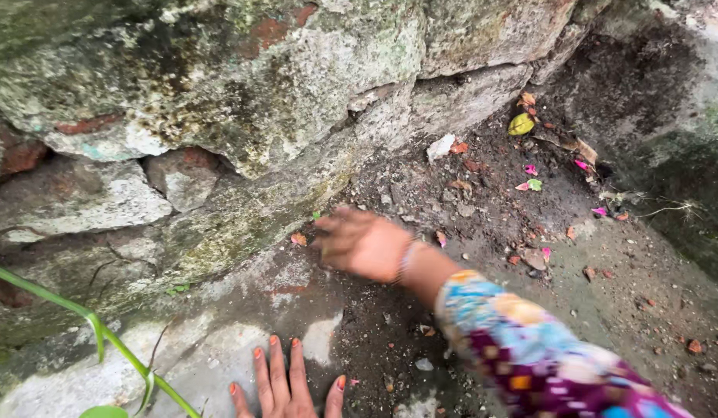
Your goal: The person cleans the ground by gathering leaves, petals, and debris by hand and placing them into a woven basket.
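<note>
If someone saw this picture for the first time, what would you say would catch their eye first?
Most striking is the right hand, in a bright patterned sleeve, reaching to the foot of the mossy stone wall at centre. Below it, the left hand lies flat on the ground, fingers spread, at the bottom edge. Pink petals and a yellow leaf dot the dark soil at upper right.

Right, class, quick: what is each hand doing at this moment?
Left hand: open, fingers spread, flat on the ground.
Right hand: blurred, curled at the foot of the stone wall; its grip cannot be told.
</note>
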